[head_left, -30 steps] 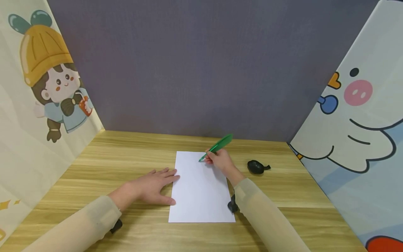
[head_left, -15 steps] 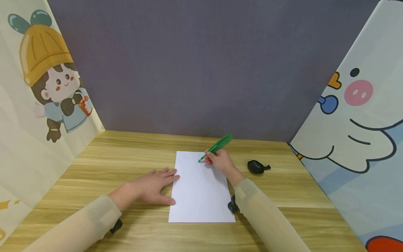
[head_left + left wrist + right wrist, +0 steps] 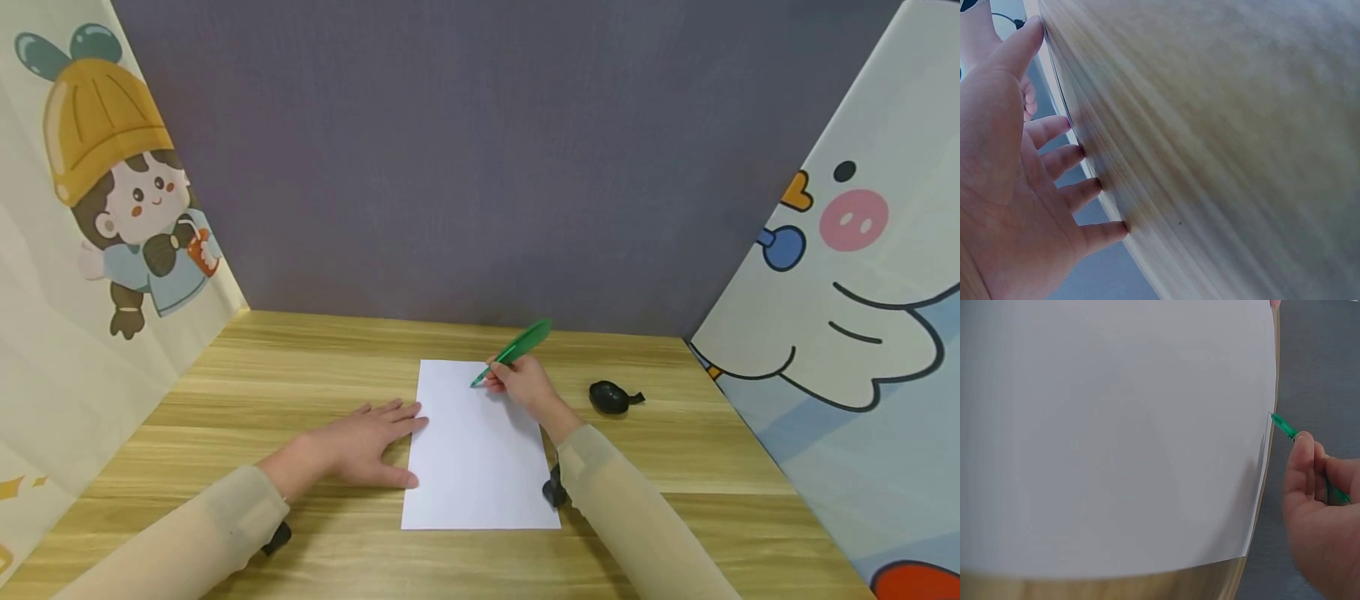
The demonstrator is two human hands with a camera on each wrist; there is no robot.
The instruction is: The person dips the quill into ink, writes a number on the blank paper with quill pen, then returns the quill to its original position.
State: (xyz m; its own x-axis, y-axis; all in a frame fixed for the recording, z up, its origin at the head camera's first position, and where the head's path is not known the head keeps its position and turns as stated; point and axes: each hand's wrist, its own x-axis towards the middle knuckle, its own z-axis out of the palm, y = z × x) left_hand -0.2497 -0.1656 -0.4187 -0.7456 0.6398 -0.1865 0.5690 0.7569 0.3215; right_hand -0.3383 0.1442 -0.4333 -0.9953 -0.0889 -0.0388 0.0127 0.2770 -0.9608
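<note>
R hand [image 3: 527,385] grips grn pen [image 3: 529,339], tip @ paper [image 3: 480,458].

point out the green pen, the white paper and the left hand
Green pen [image 3: 519,347], head view: on its upper part.
White paper [image 3: 480,450], head view: middle of the sheet.
Left hand [image 3: 363,446], head view: back of the hand.

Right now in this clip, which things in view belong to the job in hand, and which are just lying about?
In the job:
Green pen, held in the right hand
White paper, with the left hand at its left edge

Just about:
Black rounded object, untouched
Cartoon panels at both sides
</note>
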